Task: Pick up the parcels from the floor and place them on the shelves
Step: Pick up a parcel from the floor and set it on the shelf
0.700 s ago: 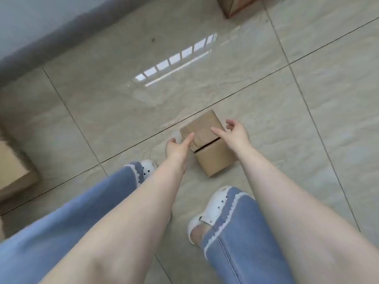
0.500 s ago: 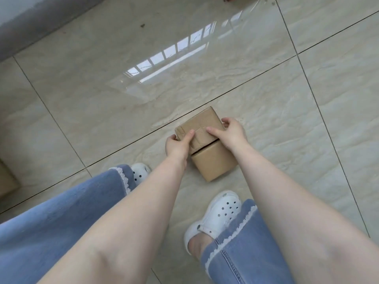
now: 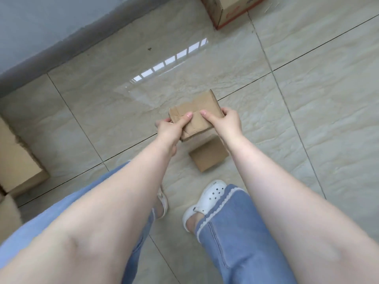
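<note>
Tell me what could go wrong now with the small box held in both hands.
The small brown cardboard parcel is pinched only at its ends by the left hand and right hand; it might slip. A second brown cardboard box lies directly below, near the white clogs, a possible tripping hazard.

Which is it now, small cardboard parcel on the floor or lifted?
Lifted: both hands, left and right, hold the small parcel above another parcel resting on the floor.
</note>
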